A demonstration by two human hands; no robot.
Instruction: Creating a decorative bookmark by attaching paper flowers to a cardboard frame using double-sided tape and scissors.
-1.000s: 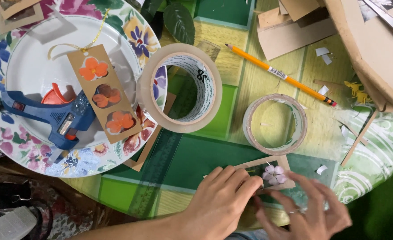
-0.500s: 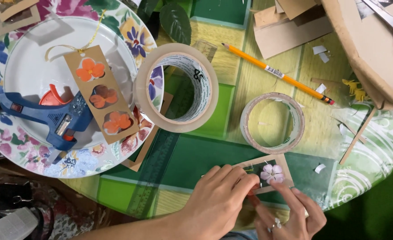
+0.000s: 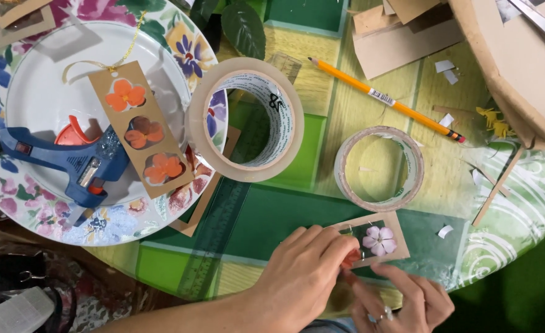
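Observation:
A small brown card frame (image 3: 397, 234) with a pale pink pressed flower (image 3: 378, 240) in its window lies on the green patterned tablecloth near the front edge. My left hand (image 3: 303, 277) covers the frame's left end, fingertips pinched on something reddish there. My right hand (image 3: 408, 302), with a ring on one finger, touches the frame's lower edge from below. What the fingers press is hidden.
A floral plate (image 3: 38, 98) at the left holds a blue glue gun (image 3: 69, 163) and a card bookmark with orange flowers (image 3: 140, 129). A large tape roll (image 3: 248, 117), a smaller tape roll (image 3: 378, 168), a pencil (image 3: 386, 100), a clear ruler (image 3: 214, 240) and cardboard scraps (image 3: 402, 31) lie around.
The view has shifted slightly. My right hand has drawn back below the frame, uncovering the pink flower. My left hand stays pinched on the frame's left end.

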